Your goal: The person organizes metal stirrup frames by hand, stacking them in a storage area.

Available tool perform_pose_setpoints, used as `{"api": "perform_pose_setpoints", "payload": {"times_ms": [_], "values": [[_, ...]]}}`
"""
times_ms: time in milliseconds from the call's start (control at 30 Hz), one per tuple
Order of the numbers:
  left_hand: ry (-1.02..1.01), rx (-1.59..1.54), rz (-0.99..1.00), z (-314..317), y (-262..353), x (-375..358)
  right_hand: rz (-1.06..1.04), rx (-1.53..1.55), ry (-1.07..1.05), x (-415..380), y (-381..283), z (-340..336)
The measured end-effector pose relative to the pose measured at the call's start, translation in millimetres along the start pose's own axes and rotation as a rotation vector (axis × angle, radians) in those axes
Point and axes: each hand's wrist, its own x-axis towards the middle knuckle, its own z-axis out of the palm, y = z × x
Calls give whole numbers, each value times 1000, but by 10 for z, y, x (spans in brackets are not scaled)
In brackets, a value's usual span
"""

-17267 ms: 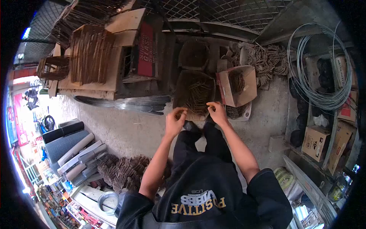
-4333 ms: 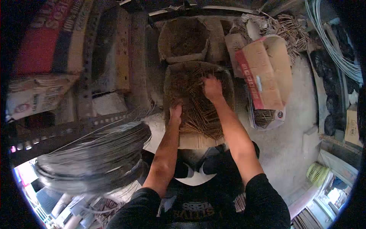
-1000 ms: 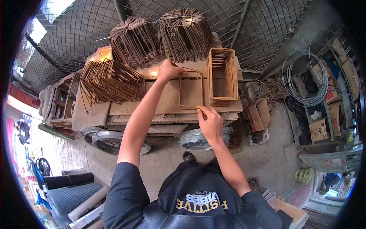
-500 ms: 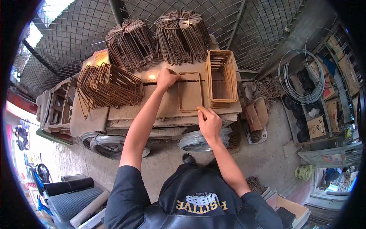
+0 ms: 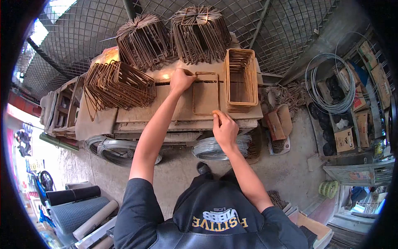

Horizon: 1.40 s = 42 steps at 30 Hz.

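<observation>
A rusty wire frame (image 5: 205,93) lies flat on the bench (image 5: 137,118). The left hand (image 5: 181,79) has a closed grip on its far corner; the right hand (image 5: 224,128) pinches its near corner. Stacked frames (image 5: 240,79) stand just right.

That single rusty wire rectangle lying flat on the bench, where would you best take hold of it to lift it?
Probably by its two short ends, from above. The wire rectangle lies flat on the bench top, so only thin bars offer a pinch. The left hand is at the far end, the right hand at the near corner; the stacked bundle crowds its right long side.
</observation>
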Motion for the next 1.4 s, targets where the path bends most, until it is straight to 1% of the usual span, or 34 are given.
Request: {"api": "perform_pose_setpoints", "payload": {"times_ms": [67, 233, 300, 367, 433, 500, 533, 567, 633, 667, 700, 767, 800, 833, 900, 933, 967, 1033, 1067, 1167, 1200, 1233, 1267, 1300, 1367, 1400], "values": [[51, -6, 20, 20, 2, -26, 30, 9, -31, -6, 4, 6], [66, 40, -20, 57, 38, -116, -20, 69, -13, -17, 14, -60], [104, 144, 35, 50, 90, -226, -52, 90, -6, -90, 53, -146], [132, 137, 22, 96, 113, -507, -95, 267, 7, -203, 116, -280], [222, 96, 242, 95, 206, -979, -141, 270, 13, -336, 284, -500], [128, 166, 252, 57, 424, -1498, -112, 328, -61, -469, 513, -791], [195, 168, 361, 136, 386, -1676, -63, 316, -96, -530, 654, -957], [258, 167, 474, 209, 343, -1823, -57, 319, -88, -574, 820, -1119], [391, 112, 416, 381, 434, -2144, 8, 358, -85, -661, 1248, -1422], [476, 43, 396, 499, 500, -2297, -5, 364, -33, -700, 1488, -1548], [558, -27, 374, 638, 581, -2446, 10, 358, -32, -742, 1701, -1729], [652, -62, 267, 1009, 747, -2760, 103, 345, -22, -783, 2125, -2087], [676, -95, 284, 1235, 778, -2873, 95, 345, 28, -798, 2334, -2235], [648, -91, 284, 1455, 877, -2998, 152, 315, 4, -831, 2562, -2369], [560, -123, 161, 1897, 1079, -3188, 282, 303, -51, -882, 2976, -2585], [547, -98, 229, 2090, 1178, -3243, 261, 251, -44, -909, 3175, -2660], [519, -22, 240, 2268, 1265, -3316, 313, 263, -57, -944, 3353, -2723], [432, -26, 284, 2580, 1477, -3425, 363, 222, -68, -1017, 3684, -2780], [422, -20, 275, 2745, 1541, -3472, 374, 222, -77, -1054, 3828, -2791], [260, -168, 286, 3222, 1692, -3623, 430, 197, -128, -1154, 4145, -2788], [213, -194, 289, 3359, 1762, -3658, 479, 147, -188, -1171, 4217, -2768], [146, -239, 253, 3528, 1779, -3681, 525, 95, -247, -1191, 4321, -2729], [80, -287, 216, 3716, 1759, -3709, 451, 62, -237, -1266, 4483, -2647], [72, -286, 207, 3897, 1736, -3726, 461, 59, -244, -1322, 4593, -2577], [-83, -302, 66, 4297, 1626, -3704, 623, 34, -346, -1407, 4845, -2423], [-82, -306, 66, 4533, 1503, -3679, 621, 30, -346, -1478, 5018, -2310]]}}
